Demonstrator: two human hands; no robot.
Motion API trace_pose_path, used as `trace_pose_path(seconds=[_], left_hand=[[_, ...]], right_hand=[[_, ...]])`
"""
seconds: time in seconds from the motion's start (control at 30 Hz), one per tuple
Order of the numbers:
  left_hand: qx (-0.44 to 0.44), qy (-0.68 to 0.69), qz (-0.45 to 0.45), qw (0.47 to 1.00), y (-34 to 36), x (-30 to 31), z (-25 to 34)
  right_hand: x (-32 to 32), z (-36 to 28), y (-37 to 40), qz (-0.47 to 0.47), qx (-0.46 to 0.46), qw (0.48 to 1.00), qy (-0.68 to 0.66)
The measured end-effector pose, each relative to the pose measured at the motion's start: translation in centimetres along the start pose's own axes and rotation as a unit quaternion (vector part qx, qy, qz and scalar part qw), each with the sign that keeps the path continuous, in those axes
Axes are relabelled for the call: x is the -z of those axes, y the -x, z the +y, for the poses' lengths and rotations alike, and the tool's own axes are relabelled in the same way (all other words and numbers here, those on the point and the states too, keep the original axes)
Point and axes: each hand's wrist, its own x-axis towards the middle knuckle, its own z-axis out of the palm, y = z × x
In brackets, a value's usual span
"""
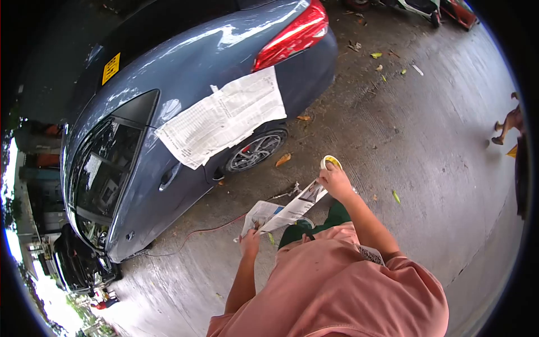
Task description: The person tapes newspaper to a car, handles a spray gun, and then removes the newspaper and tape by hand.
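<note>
Our left hand [249, 241] pinches one end of the newspaper sheet [291, 213]; our right hand [335, 182] clasps the tape roll [334, 161] at the other. Sheet held apart from the car [193, 62], near its rear wheel [257, 151]. Risk, we judge: slack would let it fold. Long axis roughly parallels the car's side, tape end tailward.

tape roll [333, 160]; upright, yel. inside; newsppr [287, 215]; folded, slanted, beside roll
</note>
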Motion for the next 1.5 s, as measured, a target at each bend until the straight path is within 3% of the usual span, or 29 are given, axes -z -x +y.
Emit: trace_pose_path(seconds=[0.17,0.3,0.43,0.6,0.77,0.83,1.1,1.23,1.5], left_hand=[[0.003,-0.036,0.031,0.999,-3.6,2.9,-6.3],[-0.03,-0.046,0.079,0.995,-10.6,3.8,-6.7],[-0.145,-0.089,0.196,0.966,-20.3,5.3,-3.7],[-0.182,-0.121,0.323,0.921,-31.3,6.2,0.8],[-0.191,-0.115,0.427,0.876,-37.3,4.8,1.9],[-0.199,-0.126,0.467,0.852,-39.3,3.9,1.3],[-0.223,-0.149,0.536,0.801,-41.0,3.2,-1.0],[-0.206,-0.07,0.491,0.844,-39.9,4.2,-1.0],[-0.184,-0.072,0.517,0.833,-40.5,4.2,0.2]], right_hand=[[-5.8,-1.4,-1.2,-0.015,-0.032,0.999,-0.014],[-10.9,1.8,-3.7,0.025,-0.064,0.997,-0.024],[-15.7,5.1,-10.2,0.076,-0.089,0.992,-0.037],[-20.7,8.7,-19.7,0.212,-0.074,0.972,-0.073],[-24.7,10.9,-25.7,0.366,-0.002,0.924,-0.115],[-26.6,11.9,-27.4,0.387,0.017,0.911,-0.143],[-32.2,14.1,-29.7,0.437,0.088,0.874,-0.192],[-32.0,14.2,-28.6,0.421,0.081,0.881,-0.2],[-32.4,14.2,-30.0,0.436,0.082,0.874,-0.198]])
